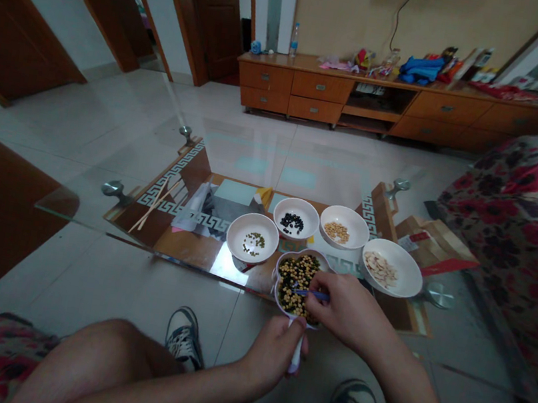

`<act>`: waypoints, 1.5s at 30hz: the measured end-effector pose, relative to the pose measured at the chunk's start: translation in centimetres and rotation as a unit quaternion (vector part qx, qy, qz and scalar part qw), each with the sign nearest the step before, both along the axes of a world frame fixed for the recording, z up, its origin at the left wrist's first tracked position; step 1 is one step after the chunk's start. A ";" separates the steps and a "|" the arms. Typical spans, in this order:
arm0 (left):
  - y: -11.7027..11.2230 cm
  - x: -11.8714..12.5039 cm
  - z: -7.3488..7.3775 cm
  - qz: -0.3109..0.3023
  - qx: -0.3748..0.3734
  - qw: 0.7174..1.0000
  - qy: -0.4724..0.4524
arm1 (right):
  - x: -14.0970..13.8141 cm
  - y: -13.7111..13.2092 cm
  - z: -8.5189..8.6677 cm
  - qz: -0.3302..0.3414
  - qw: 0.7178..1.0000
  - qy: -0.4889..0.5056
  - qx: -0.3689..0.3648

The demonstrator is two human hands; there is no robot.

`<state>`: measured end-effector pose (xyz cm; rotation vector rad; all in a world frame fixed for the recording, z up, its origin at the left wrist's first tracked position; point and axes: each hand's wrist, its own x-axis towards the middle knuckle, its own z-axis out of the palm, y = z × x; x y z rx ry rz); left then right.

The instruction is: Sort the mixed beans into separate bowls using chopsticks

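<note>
My left hand is closed around the white handle of a flower-shaped bowl near the table's front edge. Mixed beans, yellow, black and green, fill much of it. In my right hand, blue tweezers are pinched, their tip down among the beans. Behind stand white bowls: one bowl holds small green beans, another bowl black beans, and a third bowl yellow beans. At right, a bowl contains pale flat pieces.
Everything stands on a glass table with a lower wooden shelf. Two chopsticks lie on its left side. A brown paper bag is at the right, beside a flowered sofa. A wooden cabinet lines the far wall.
</note>
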<state>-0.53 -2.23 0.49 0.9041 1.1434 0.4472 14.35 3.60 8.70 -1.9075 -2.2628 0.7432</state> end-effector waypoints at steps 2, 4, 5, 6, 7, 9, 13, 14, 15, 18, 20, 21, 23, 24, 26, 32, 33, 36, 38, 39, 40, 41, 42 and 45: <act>0.0 0.0 0.0 -0.002 0.001 1.000 -0.001 | 0.0 0.0 0.0 0.003 1.000 0.001 -0.001; 0.1 0.0 0.1 -0.002 0.003 1.000 -0.003 | 0.0 0.0 0.0 0.005 1.000 0.000 -0.001; 0.1 0.0 0.1 -0.003 0.004 1.000 -0.003 | 0.0 0.0 0.0 0.006 1.000 -0.001 0.000; 0.1 0.0 0.2 -0.004 0.003 1.000 -0.003 | 0.0 0.0 0.0 0.007 1.000 -0.001 0.000; 0.1 0.0 0.2 -0.005 0.003 1.000 -0.001 | -0.1 0.0 0.0 0.009 1.000 -0.002 0.000; 0.1 -0.1 0.3 -0.005 0.003 1.000 0.002 | -0.1 0.0 0.0 0.012 1.000 -0.002 -0.002; 0.1 0.0 0.4 0.001 0.002 1.000 0.000 | -0.1 0.0 -0.1 0.016 1.000 0.005 -0.004; 0.1 0.0 0.4 0.000 0.002 1.000 -0.001 | 0.0 0.0 -0.1 0.018 1.000 0.007 -0.005; 0.1 0.0 0.3 -0.001 0.002 1.000 -0.001 | 0.0 0.0 -0.1 0.020 1.000 0.007 -0.007; 0.0 0.0 0.2 0.001 0.002 1.000 -0.001 | 0.0 0.0 -0.1 0.024 1.000 0.007 -0.008; -0.1 0.0 0.1 0.002 0.002 1.000 -0.001 | 0.0 0.0 -0.1 0.027 1.000 0.009 -0.003; -0.1 0.0 0.1 0.001 0.002 1.000 -0.001 | 0.0 0.0 0.0 0.028 1.000 0.010 -0.001; -0.1 0.0 0.1 -0.003 0.004 1.000 0.001 | 0.0 0.1 0.1 0.025 1.000 0.009 0.002; -0.1 0.0 0.2 -0.004 0.004 1.000 0.003 | 0.0 0.1 0.1 0.023 1.000 0.008 0.003; 0.0 0.0 0.2 -0.003 0.007 1.000 0.002 | 0.1 0.2 0.1 0.020 1.000 0.008 0.007; 0.1 -0.1 0.3 0.002 0.004 1.000 -0.009 | 1.5 0.7 0.3 -0.048 0.995 0.003 0.090; 0.1 0.0 0.3 0.004 0.002 1.000 -0.010 | 1.9 0.8 0.4 -0.074 0.990 -0.012 0.116; 0.0 0.0 0.3 0.008 -0.001 1.000 -0.012 | 2.8 1.1 0.8 -0.156 0.967 -0.051 0.196; 0.0 0.0 0.3 0.005 -0.003 1.000 -0.009 | 3.1 1.2 1.1 -0.203 0.948 -0.070 0.235; 0.0 0.0 0.3 0.003 -0.004 1.000 -0.007 | 3.3 1.2 1.2 -0.224 0.939 -0.080 0.247; 0.0 0.0 0.3 0.001 -0.004 1.000 -0.004 | 3.4 1.2 1.3 -0.241 0.932 -0.089 0.255; 0.1 0.0 0.3 0.000 -0.005 1.000 -0.002 | 3.4 1.2 1.4 -0.255 0.926 -0.095 0.260; 0.1 -0.1 0.3 0.000 -0.005 1.000 -0.001 | 3.4 1.2 1.4 -0.269 0.921 -0.099 0.265; 0.1 -0.1 0.3 0.001 -0.006 1.000 -0.001 | 3.4 1.1 1.7 -0.301 0.908 -0.099 0.274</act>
